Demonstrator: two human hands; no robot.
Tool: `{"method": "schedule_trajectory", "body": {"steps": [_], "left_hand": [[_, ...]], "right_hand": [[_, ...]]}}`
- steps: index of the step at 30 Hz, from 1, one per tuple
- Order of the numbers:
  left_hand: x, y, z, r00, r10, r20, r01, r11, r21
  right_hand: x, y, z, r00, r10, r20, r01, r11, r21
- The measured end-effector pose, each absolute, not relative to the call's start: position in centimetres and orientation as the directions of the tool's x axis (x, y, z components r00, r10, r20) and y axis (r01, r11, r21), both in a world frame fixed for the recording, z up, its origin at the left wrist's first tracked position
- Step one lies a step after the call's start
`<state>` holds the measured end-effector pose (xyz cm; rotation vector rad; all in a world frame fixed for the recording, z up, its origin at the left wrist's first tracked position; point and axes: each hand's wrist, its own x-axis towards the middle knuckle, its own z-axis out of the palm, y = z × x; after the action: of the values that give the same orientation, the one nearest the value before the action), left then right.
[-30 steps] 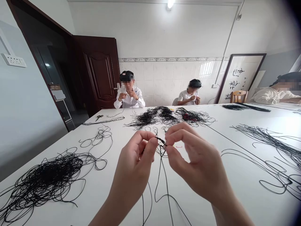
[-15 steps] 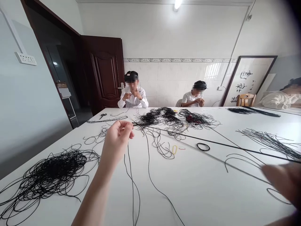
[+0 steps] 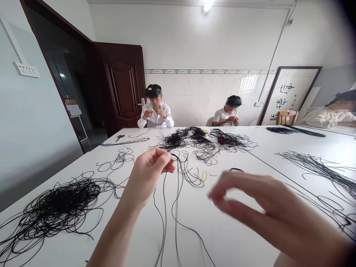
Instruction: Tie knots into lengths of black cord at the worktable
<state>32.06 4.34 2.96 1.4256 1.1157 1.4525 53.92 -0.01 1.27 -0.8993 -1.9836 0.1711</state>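
My left hand (image 3: 147, 174) pinches a thin black cord (image 3: 177, 193) between thumb and fingers, and its strands hang down to the white table (image 3: 228, 237). My right hand (image 3: 258, 211) is blurred, over the table to the right, with its fingers curved apart and nothing visible in them. Nearest to it lie a small black cord ring (image 3: 237, 170), partly hidden behind the fingers, a yellow rubber band (image 3: 204, 176) and a tiny red loop (image 3: 213, 174).
A large black cord tangle (image 3: 58, 204) lies at the left and another (image 3: 194, 141) at the far centre. Loose strands (image 3: 319, 167) spread at the right, and scissors (image 3: 120, 138) lie far left. Two co-workers (image 3: 155, 113) sit across the table, and another person (image 3: 330, 118) sits at right.
My hands were together at a small cord knot, then parted. The right hand has returned from the frame's edge toward the middle. The long cord no longer stretches rightward and hangs from my left hand.
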Motion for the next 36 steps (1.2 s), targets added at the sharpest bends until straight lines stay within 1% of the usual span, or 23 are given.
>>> {"method": "schedule_trajectory", "body": {"steps": [3, 4, 7, 13, 18, 21, 23, 27, 30, 32, 33, 36], "left_hand": [[32.8, 3.3, 3.0, 0.007, 0.964, 0.265, 0.042, -0.265, 0.963], [33.0, 3.0, 3.0, 0.026, 0.965, 0.262, 0.047, -0.263, 0.964], [33.3, 2.6, 2.9, 0.072, 0.962, 0.263, 0.053, -0.267, 0.962], [33.4, 2.2, 3.0, 0.09, 0.961, 0.262, 0.044, -0.267, 0.963], [33.7, 2.3, 3.2, 0.117, 0.957, 0.267, 0.017, -0.271, 0.963], [33.7, 2.3, 3.3, 0.116, 0.957, 0.267, 0.009, -0.27, 0.963], [33.6, 2.2, 3.2, 0.131, 0.957, 0.258, 0.009, -0.262, 0.965], [33.4, 1.9, 3.1, 0.245, 0.939, 0.241, -0.071, -0.23, 0.971], [33.3, 1.8, 3.0, 0.314, 0.921, 0.23, -0.154, -0.19, 0.97], [33.3, 1.9, 3.0, 0.322, 0.92, 0.221, -0.189, -0.167, 0.968], [33.3, 1.9, 3.0, 0.314, 0.925, 0.215, -0.202, -0.157, 0.967], [33.3, 2.2, 2.9, 0.254, 0.947, 0.198, -0.237, -0.138, 0.962]], "right_hand": [[52.5, 1.5, 2.3, -0.306, 0.781, 0.544, 0.563, 0.61, -0.557], [52.1, 1.9, 2.5, -0.29, 0.804, 0.519, 0.571, 0.581, -0.58], [51.6, 2.1, 2.6, -0.296, 0.81, 0.506, 0.562, 0.576, -0.594], [51.7, 1.2, 3.0, -0.231, 0.821, 0.523, 0.564, 0.551, -0.615], [51.7, 1.5, 2.8, -0.27, 0.801, 0.535, 0.555, 0.583, -0.593], [51.7, 1.5, 2.8, -0.223, 0.791, 0.57, 0.568, 0.581, -0.583], [51.7, 1.5, 2.8, -0.202, 0.763, 0.614, 0.562, 0.603, -0.566], [51.4, 1.9, 2.7, -0.162, 0.697, 0.698, 0.545, 0.653, -0.526], [51.2, 2.3, 2.5, -0.197, 0.71, 0.676, 0.559, 0.648, -0.517], [51.3, 2.3, 2.4, -0.233, 0.737, 0.634, 0.584, 0.628, -0.515], [51.4, 2.2, 2.3, -0.22, 0.744, 0.63, 0.598, 0.614, -0.516], [51.8, 1.4, 2.2, -0.098, 0.725, 0.682, 0.611, 0.585, -0.534]]}}
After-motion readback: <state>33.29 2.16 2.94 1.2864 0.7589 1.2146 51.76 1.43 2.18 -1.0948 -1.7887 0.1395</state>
